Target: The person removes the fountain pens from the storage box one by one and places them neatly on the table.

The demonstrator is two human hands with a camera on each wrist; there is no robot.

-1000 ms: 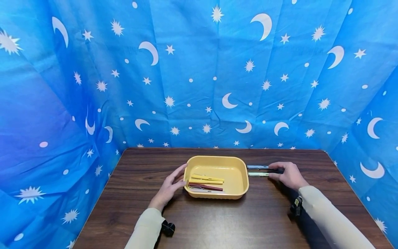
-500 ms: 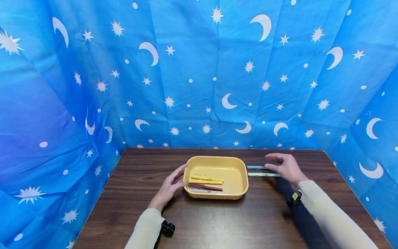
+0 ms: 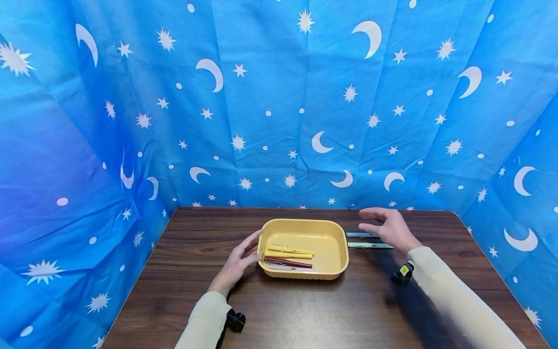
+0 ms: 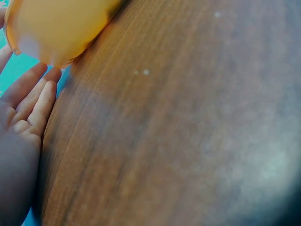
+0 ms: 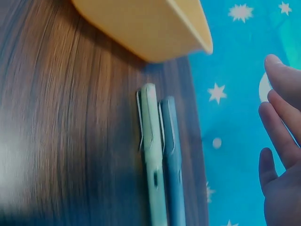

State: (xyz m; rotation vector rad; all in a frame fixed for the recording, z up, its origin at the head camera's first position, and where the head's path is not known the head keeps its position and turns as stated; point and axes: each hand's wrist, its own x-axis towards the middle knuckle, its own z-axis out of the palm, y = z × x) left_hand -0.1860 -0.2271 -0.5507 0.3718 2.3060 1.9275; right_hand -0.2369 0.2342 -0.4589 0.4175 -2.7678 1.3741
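Observation:
My left hand [image 3: 234,265] lies at the left end of a yellow tray [image 3: 330,249]. Its fingers are extended, with the fingertips against the tray's wall, as the left wrist view shows too. Two yellow pens [image 3: 289,254], a dark red pen [image 3: 288,262] and a whitish pen [image 3: 287,268] lie inside the tray. Beside the tray's right end, a pale green pen [image 5: 152,141] and a blue-grey pen [image 5: 173,146] lie parallel on the table. My right hand [image 3: 389,229] hovers near these two, thumb and fingers spread apart, holding nothing.
The dark wooden table [image 3: 296,310] extends in front of the tray. A blue cloth [image 3: 270,106] with moons and stars hangs behind the table's far edge and along both sides.
My right hand has let go of the pale green pen beside the blue-grey one, lifted and moved left toward the tray. The left hand and the tray have stayed in place.

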